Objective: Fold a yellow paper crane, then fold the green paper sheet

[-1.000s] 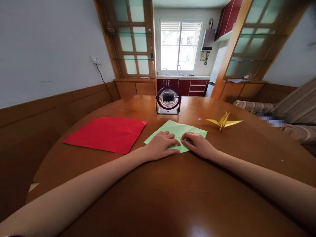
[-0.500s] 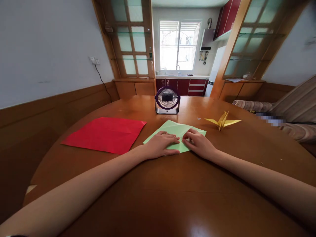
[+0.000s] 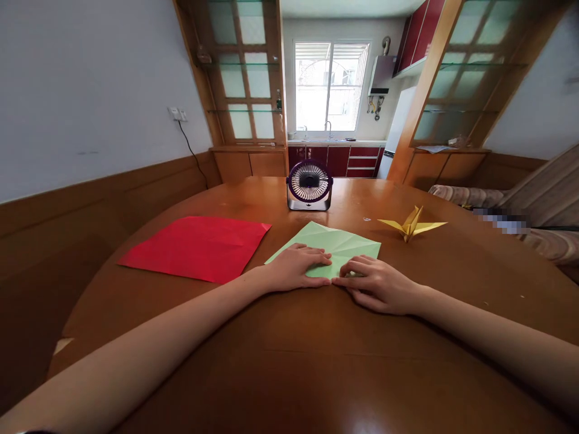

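A sheet of light green paper (image 3: 350,241) with crease lines lies on the table in front of me. My left hand (image 3: 301,266) rests on its near left part, palm down, fingers stretched out and a little apart. At the sheet's near corner is my right hand (image 3: 380,282), one finger reaching out close to my left thumb while the other fingers bend over the near right edge. Its fingers stand apart and do not grip the sheet. Both hands cover parts of the near edges.
Left of the green sheet lies a large red sheet of paper (image 3: 194,248). A folded yellow paper crane (image 3: 411,226) stands to the right. Behind the green paper is a small round fan (image 3: 310,182). All are on the brown wooden table (image 3: 289,361).
My right hand has moved nearer to me and its pointing finger has stretched out to the near corner of the green paper. My left hand stays in place; the view shifted slightly.
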